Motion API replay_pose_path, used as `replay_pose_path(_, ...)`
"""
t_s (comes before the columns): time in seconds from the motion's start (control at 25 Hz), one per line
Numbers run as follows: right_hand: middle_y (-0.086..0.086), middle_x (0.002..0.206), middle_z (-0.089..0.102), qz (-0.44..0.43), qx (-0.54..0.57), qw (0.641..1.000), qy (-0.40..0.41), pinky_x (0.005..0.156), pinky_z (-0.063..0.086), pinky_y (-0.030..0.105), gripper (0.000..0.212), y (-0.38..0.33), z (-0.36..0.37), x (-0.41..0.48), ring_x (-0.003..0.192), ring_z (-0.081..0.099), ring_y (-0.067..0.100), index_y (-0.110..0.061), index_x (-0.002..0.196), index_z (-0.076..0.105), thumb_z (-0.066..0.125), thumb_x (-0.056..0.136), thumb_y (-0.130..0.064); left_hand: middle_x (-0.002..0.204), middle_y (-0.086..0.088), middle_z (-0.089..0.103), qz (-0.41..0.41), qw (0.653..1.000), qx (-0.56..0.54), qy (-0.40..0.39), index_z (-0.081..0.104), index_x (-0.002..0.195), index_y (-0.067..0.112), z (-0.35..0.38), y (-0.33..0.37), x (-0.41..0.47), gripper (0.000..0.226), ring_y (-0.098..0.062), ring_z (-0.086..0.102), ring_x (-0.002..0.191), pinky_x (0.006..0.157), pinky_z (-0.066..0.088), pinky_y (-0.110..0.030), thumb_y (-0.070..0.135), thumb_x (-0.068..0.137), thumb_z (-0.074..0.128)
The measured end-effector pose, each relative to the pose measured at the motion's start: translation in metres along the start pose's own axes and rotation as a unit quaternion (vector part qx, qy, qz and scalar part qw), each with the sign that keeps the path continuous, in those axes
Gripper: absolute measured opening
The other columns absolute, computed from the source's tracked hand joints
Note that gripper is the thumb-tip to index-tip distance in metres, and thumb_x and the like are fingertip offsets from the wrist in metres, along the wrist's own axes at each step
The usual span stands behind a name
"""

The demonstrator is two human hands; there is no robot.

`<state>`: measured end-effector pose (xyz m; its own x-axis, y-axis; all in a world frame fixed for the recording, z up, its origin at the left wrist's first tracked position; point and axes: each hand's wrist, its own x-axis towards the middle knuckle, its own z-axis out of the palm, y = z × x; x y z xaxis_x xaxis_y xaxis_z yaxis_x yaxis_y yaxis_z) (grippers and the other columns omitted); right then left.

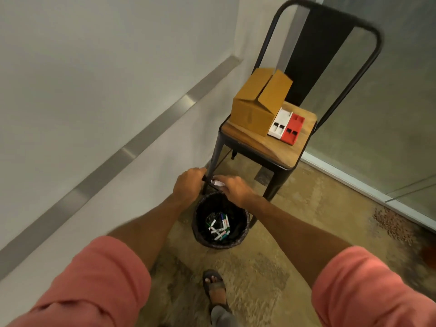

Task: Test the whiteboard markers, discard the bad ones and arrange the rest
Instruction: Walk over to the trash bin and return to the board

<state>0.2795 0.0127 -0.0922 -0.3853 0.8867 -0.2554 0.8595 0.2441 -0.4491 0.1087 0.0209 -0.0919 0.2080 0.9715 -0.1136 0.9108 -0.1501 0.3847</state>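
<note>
One marker (217, 183), between left grip (188, 185), right grip (233, 191)

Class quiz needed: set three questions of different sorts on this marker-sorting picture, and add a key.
1. True or false: the round black waste bin holds discarded markers.
2. What stands beside the brown cardboard box on the wooden chair seat? A) a white plastic holder and a red plastic holder B) a glass jar C) a blue tray
3. Fill in: the left hand and right hand hold the same whiteboard ____.
Key: 1 true; 2 A; 3 marker.
</note>
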Motion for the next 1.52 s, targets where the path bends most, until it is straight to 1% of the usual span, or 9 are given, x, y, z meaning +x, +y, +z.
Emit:
replay_pose_path(0.12,0.015,0.115,0.062,0.054,-0.003,0.998,-0.022,0.085,0.05,0.048,0.033,0.015,0.033,0.004,0.106,0.057,0.037,-0.017,0.125,0.053,0.051,0.092,-0.013,0.122,-0.008,0.057,-0.018,0.999,0.002,-0.05,0.053,0.119,0.015,0.042,-0.007,0.0,0.036,-0.03,0.054,0.113,0.091,0.044,-0.039,0.023,0.085,0.062)
replay_pose_path(0.2,0.017,0.114,0.061,0.099,-0.027,0.993,-0.05,0.086,0.051,0.046,0.029,0.026,0.058,0.006,0.105,0.057,0.038,-0.014,0.12,0.055,0.049,0.092,-0.011,0.146,-0.009,0.039,-0.006,0.994,0.023,-0.107,0.039,0.138,0.012,0.076,-0.007,-0.003,0.057,-0.027,0.035,0.135,0.109,0.03,-0.041,0.035,0.09,0.058)
replay_pose_path(0.28,0.017,0.114,0.058,0.133,-0.045,0.986,-0.085,0.085,0.051,0.044,0.026,0.039,0.082,0.011,0.105,0.057,0.037,-0.011,0.116,0.056,0.047,0.093,-0.007,0.155,-0.007,0.021,-0.008,0.987,0.041,-0.152,0.025,0.146,0.01,0.109,-0.008,-0.005,0.066,-0.026,0.017,0.143,0.116,0.016,-0.044,0.044,0.094,0.048)
replay_pose_path(0.4,0.017,0.115,0.056,0.171,-0.053,0.976,-0.12,0.084,0.049,0.044,0.022,0.055,0.115,0.018,0.105,0.056,0.035,-0.007,0.114,0.054,0.047,0.093,-0.004,0.158,-0.006,0.011,-0.021,0.979,0.058,-0.197,0.018,0.148,0.011,0.155,-0.014,-0.007,0.067,-0.026,0.008,0.145,0.117,0.009,-0.046,0.047,0.096,0.04)
replay_pose_path(0.64,0.019,0.119,0.053,0.207,-0.072,0.963,-0.157,0.087,0.048,0.044,0.023,0.078,0.181,0.031,0.11,0.054,0.037,-0.004,0.115,0.051,0.051,0.092,-0.003,0.158,-0.006,0.008,-0.04,0.966,0.051,-0.249,0.016,0.148,0.012,0.219,-0.033,-0.007,0.062,-0.028,0.006,0.145,0.117,0.009,-0.047,0.042,0.099,0.037)
replay_pose_path(1.0,0.015,0.124,0.051,0.208,-0.026,0.97,-0.126,0.087,0.048,0.044,0.037,0.095,0.227,0.045,0.113,0.054,0.034,-0.011,0.128,0.045,0.055,0.093,-0.014,0.158,-0.007,0.01,-0.072,0.965,0.04,-0.251,0.017,0.148,0.011,0.248,-0.05,-0.002,0.065,-0.027,0.008,0.145,0.116,0.009,-0.047,0.04,0.097,0.043)
replay_pose_path(1.12,0.011,0.136,0.044,0.174,-0.054,0.978,-0.102,0.098,0.043,0.041,0.049,0.096,0.223,0.04,0.127,0.042,0.029,-0.011,0.137,0.038,0.056,0.092,-0.018,0.158,-0.008,0.011,-0.075,0.967,0.036,-0.239,0.017,0.148,0.011,0.242,-0.051,-0.002,0.065,-0.027,0.008,0.145,0.117,0.01,-0.047,0.038,0.096,0.045)
replay_pose_path(1.28,0.012,0.154,0.023,0.105,-0.1,0.984,-0.102,0.116,0.023,0.039,0.06,0.09,0.21,0.035,0.143,0.018,0.026,-0.008,0.148,0.018,0.044,0.098,-0.029,0.158,-0.007,0.01,-0.076,0.97,0.051,-0.223,0.015,0.149,0.011,0.222,-0.047,-0.002,0.061,-0.027,0.007,0.145,0.118,0.01,-0.045,0.038,0.099,0.04)
replay_pose_path(1.52,0.007,0.159,0.004,0.054,-0.133,0.985,-0.096,0.119,0.009,0.039,0.06,0.06,0.168,0.027,0.146,0.002,0.023,-0.01,0.151,0.002,0.022,0.102,-0.04,0.158,-0.006,0.011,-0.09,0.979,0.055,-0.172,0.014,0.149,0.011,0.168,-0.039,-0.012,0.059,-0.023,0.006,0.146,0.118,0.007,-0.044,0.039,0.1,0.032)
